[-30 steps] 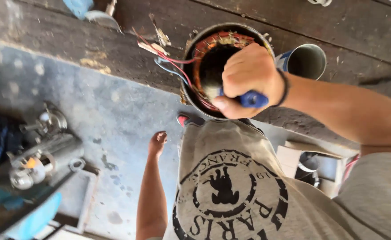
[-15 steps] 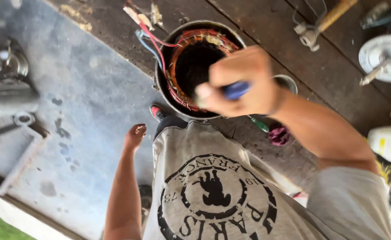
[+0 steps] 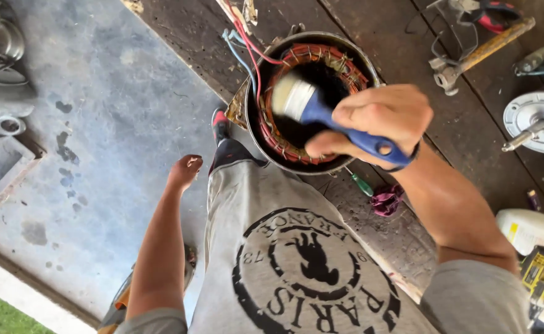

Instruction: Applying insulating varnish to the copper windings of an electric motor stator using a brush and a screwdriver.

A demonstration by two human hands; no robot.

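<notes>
My right hand (image 3: 377, 120) grips a blue-handled paintbrush (image 3: 321, 111), its pale bristles pointing into a round metal motor housing (image 3: 266, 151) lined with copper windings (image 3: 309, 55). Red, blue and white wires (image 3: 244, 46) trail out of the housing's far left rim. The housing stands at the edge of a dark wooden workbench (image 3: 383, 37). My left hand (image 3: 184, 171) hangs loosely at my side over the concrete floor, fingers curled, holding nothing.
On the bench lie a hammer (image 3: 482, 49), a round metal end cover with a shaft (image 3: 538, 127), a green-handled screwdriver (image 3: 362, 184), a purple rag (image 3: 386, 199) and a white jug (image 3: 532, 229). Metal machine parts (image 3: 0, 68) sit on the floor at left.
The brush has tipped from inside my fist so its bristles now show over the housing's opening. The view has shifted right along the bench; my left arm still hangs down.
</notes>
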